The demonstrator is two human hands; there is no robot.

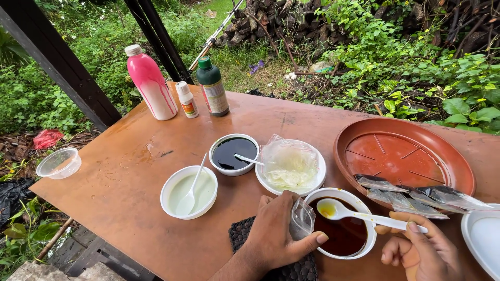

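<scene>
Left hand (pixel 276 234) pinches a small clear plastic bag (pixel 302 218) at the rim of a white bowl (pixel 364 205) of brown liquid on the surface (pixel 130 198). Right hand (pixel 422 252), partly cut off below, grips a white plastic spoon (pixel 359 214) over the bowl. Bag contents unclear; the left hand covers part of a dark woven mat (pixel 242 237).

Left hand (pixel 276 231) rests palm-down, thumb stretched right; right hand (pixel 424 255) curls, fingers pinched, knuckles low.

right hand (pixel 424 255): white spoon (pixel 359 214) | left hand (pixel 276 234): clear bag (pixel 302 219)
</scene>
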